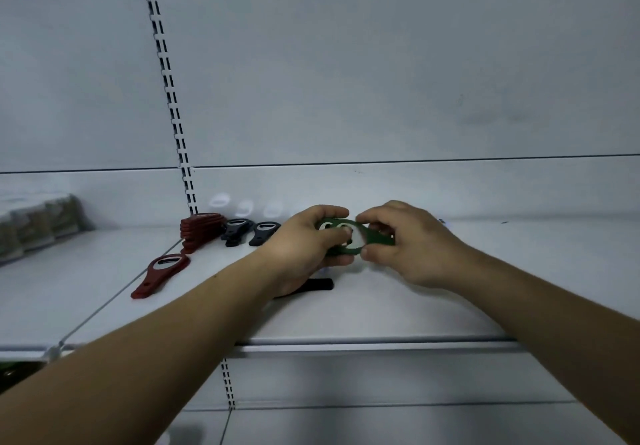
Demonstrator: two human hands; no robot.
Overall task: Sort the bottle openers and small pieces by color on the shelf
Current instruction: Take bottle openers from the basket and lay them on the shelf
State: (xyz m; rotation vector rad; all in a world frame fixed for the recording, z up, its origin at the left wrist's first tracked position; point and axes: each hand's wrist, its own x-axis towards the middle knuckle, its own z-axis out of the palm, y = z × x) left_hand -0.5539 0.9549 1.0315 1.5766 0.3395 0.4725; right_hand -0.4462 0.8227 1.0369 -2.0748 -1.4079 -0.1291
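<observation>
While left hand (304, 240) and right hand (408, 247) fingers (371, 218) grip green openers (375, 236), two dark openers (237, 230) (264, 232) lie leftward

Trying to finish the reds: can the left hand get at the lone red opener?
Probably yes, once freed: the left hand grips the green openers, but bare shelf lies between it and the lone red opener.

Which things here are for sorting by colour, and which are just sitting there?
For the job: green openers, held by the left hand and right hand; red stack; lone red opener; dark openers; white pieces; partly hidden black handle.
Just lying about: brownish packets at the left.
</observation>
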